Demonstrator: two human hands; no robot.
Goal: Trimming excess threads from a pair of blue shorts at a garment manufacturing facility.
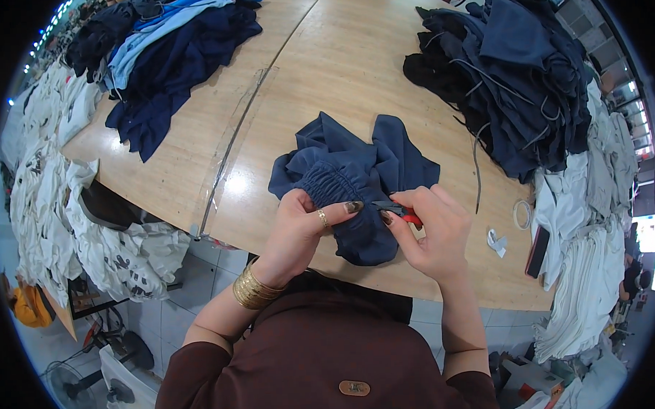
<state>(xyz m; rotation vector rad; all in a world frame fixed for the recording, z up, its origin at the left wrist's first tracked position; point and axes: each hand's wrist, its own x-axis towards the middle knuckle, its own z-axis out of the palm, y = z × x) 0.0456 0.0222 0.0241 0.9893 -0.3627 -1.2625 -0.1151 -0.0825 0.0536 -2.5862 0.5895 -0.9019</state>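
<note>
One navy garment (359,167); unreadable shirt label (354,388)

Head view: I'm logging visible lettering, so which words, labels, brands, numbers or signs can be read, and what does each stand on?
None can be read with certainty.
Patch on the brown top: marks too small to read.
White garments at left: dark print, too blurred to read.
Dark blue garment and red-handled snips: no lettering can be made out.

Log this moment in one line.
left hand: holding garment at gathered band | right hand: holding red-handled snips at garment | garment: bunched on table | dark pile: table's right side
</note>
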